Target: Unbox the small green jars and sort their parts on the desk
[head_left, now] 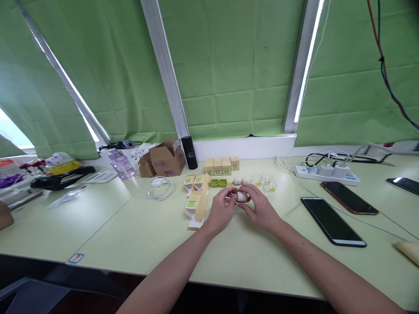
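My left hand (221, 211) and my right hand (258, 208) meet over the pale table (137, 231), fingers pinched together around a small white rounded object (242, 196). Both hands grip it from either side. Just beyond lie two more small white pieces (241, 180), two green lids (218, 183) and three clear little cups (265, 182) with yellow inside. Left of my hands stand open tan cartons with green labels (195, 203). A row of several closed tan boxes (221, 165) sits further back.
A black phone (332, 220) lies right of my hands, another phone (348, 197) and a power strip (327, 173) with chargers beyond it. At the back are a black cylinder (189, 152), brown cardboard boxes (166, 160), a clear bottle (120, 164) and a white cable (160, 188).
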`<state>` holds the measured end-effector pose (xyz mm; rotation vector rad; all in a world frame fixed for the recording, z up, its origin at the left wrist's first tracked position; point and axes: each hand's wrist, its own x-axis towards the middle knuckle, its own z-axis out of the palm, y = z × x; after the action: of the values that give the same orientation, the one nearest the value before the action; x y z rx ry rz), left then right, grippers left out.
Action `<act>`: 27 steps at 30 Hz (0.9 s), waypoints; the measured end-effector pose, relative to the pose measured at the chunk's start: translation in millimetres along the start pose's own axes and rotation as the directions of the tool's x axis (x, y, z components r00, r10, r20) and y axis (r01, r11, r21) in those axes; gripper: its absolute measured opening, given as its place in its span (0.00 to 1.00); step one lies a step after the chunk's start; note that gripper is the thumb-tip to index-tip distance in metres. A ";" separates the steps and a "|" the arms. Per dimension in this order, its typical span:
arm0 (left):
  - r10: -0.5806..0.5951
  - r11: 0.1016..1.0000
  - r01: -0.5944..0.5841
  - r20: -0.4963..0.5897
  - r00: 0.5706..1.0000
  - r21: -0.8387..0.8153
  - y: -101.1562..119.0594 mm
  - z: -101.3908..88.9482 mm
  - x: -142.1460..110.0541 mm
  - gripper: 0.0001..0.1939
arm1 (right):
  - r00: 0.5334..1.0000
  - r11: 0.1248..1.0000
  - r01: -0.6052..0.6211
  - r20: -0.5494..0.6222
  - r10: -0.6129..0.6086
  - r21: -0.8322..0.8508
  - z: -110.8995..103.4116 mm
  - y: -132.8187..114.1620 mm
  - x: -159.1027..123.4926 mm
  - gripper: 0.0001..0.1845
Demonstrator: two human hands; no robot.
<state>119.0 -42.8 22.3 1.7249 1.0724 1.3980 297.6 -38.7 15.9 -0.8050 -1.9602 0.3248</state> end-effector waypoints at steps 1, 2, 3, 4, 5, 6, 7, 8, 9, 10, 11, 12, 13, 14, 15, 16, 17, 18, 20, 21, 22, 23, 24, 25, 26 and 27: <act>0.006 1.000 -0.006 -0.002 1.000 0.015 -0.8 0.1 -0.1 0.13 | 1.000 1.000 0.002 -0.001 -0.002 -0.019 0.3 0.3 0.0 0.18; 0.015 0.999 -0.015 -0.001 1.000 0.032 -1.7 0.1 -0.2 0.13 | 1.000 0.999 0.002 -0.004 -0.002 -0.037 0.8 0.8 0.0 0.17; 0.025 0.998 -0.025 0.001 1.000 0.049 -2.4 0.3 -0.5 0.13 | 1.000 0.999 0.000 -0.009 0.000 -0.053 1.5 1.4 -0.1 0.16; 0.034 0.997 -0.034 0.003 0.999 0.066 -2.9 0.5 -0.8 0.13 | 1.000 0.998 -0.002 -0.013 0.001 -0.067 2.3 1.9 -0.1 0.15; 0.041 0.996 -0.041 0.002 0.999 0.082 -3.2 0.8 -1.2 0.13 | 1.000 0.997 -0.003 -0.017 0.002 -0.078 3.0 2.4 -0.2 0.15; 0.047 0.994 -0.047 -0.001 0.999 0.097 -3.3 1.2 -1.7 0.14 | 1.000 0.996 -0.001 -0.020 0.000 -0.087 3.5 2.7 -0.1 0.14; 0.052 0.993 -0.051 -0.004 0.999 0.111 -3.1 1.6 -2.0 0.14 | 1.000 0.996 0.003 -0.021 -0.005 -0.092 3.9 2.6 0.0 0.14; 0.056 0.991 -0.055 -0.006 0.998 0.123 -2.8 2.0 -2.3 0.14 | 1.000 0.995 0.008 -0.021 -0.010 -0.096 4.1 2.3 0.3 0.14; 0.061 0.989 -0.059 -0.009 0.998 0.134 -2.4 2.4 -2.5 0.14 | 1.000 0.995 0.014 -0.020 -0.016 -0.100 4.1 1.6 0.6 0.14; 0.065 0.988 -0.063 -0.009 0.998 0.144 -2.1 2.7 -2.5 0.14 | 1.000 0.994 0.020 -0.019 -0.022 -0.103 4.1 0.8 0.9 0.14; 0.069 0.986 -0.067 -0.009 0.998 0.152 -1.9 2.9 -2.4 0.14 | 1.000 0.994 0.024 -0.017 -0.026 -0.105 3.9 -0.2 1.3 0.14; 0.073 0.985 -0.070 -0.010 0.997 0.158 -1.8 3.1 -2.1 0.14 | 0.999 0.994 0.026 -0.016 -0.028 -0.107 3.9 -1.2 1.7 0.14; 0.074 0.984 -0.072 -0.010 0.997 0.160 -1.8 3.3 -1.7 0.14 | 0.999 0.994 0.028 -0.017 -0.030 -0.109 3.9 -2.1 2.0 0.15; 0.074 0.985 -0.071 -0.012 0.997 0.158 -2.0 3.5 -1.2 0.14 | 0.999 0.994 0.029 -0.016 -0.031 -0.110 4.0 -2.8 2.4 0.15; 0.070 0.986 -0.067 -0.015 0.997 0.150 -2.1 3.6 -0.7 0.13 | 0.999 0.993 0.031 -0.014 -0.033 -0.112 4.3 -3.3 2.7 0.16; 0.062 0.989 -0.059 -0.020 0.998 0.137 -2.2 3.8 -0.2 0.13 | 0.999 0.993 0.032 -0.013 -0.034 -0.115 4.6 -3.7 3.0 0.16; 0.053 0.991 -0.050 -0.024 0.998 0.125 -2.1 4.1 0.3 0.12 | 0.999 0.992 0.033 -0.010 -0.035 -0.120 5.1 -4.0 3.4 0.16; 0.045 0.992 -0.042 -0.028 0.999 0.117 -1.8 4.4 0.8 0.12 | 0.999 0.991 0.034 -0.007 -0.035 -0.126 5.6 -4.2 3.7 0.16; 0.035 0.993 -0.031 -0.037 0.999 0.110 -0.6 5.0 1.5 0.12 | 0.999 0.990 0.033 -0.004 -0.034 -0.136 6.7 -4.5 4.5 0.16; 0.031 0.994 -0.027 -0.042 0.999 0.108 0.2 5.2 1.8 0.12 | 0.999 0.990 0.031 -0.005 -0.032 -0.138 7.3 -4.7 4.9 0.16; 0.027 0.994 -0.022 -0.046 0.999 0.104 1.1 5.4 2.0 0.11 | 1.000 0.990 0.029 -0.006 -0.030 -0.139 7.8 -4.8 5.3 0.16; 0.021 0.995 -0.017 -0.048 0.999 0.099 1.9 5.5 2.1 0.11 | 1.000 0.990 0.027 -0.010 -0.029 -0.139 8.3 -5.0 5.6 0.16; 0.015 0.995 -0.011 -0.049 0.999 0.094 2.7 5.4 2.1 0.11 | 1.000 0.990 0.026 -0.013 -0.028 -0.139 8.7 -5.1 5.9 0.16; 0.010 0.996 -0.006 -0.047 0.999 0.092 3.3 5.3 2.1 0.10 | 1.000 0.990 0.025 -0.014 -0.027 -0.140 9.0 -5.3 6.1 0.16; 0.007 0.996 -0.003 -0.045 0.999 0.094 3.7 5.1 2.1 0.10 | 1.000 0.990 0.024 -0.015 -0.026 -0.140 9.3 -5.4 6.2 0.15; 0.005 0.995 -0.001 -0.042 0.999 0.098 4.0 4.9 2.1 0.10 | 1.000 0.990 0.022 -0.014 -0.024 -0.141 9.5 -5.6 6.3 0.15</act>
<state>124.7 -42.7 25.6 1.7737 1.1791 1.4109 285.1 -37.8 18.4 -0.8717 -1.9926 0.1676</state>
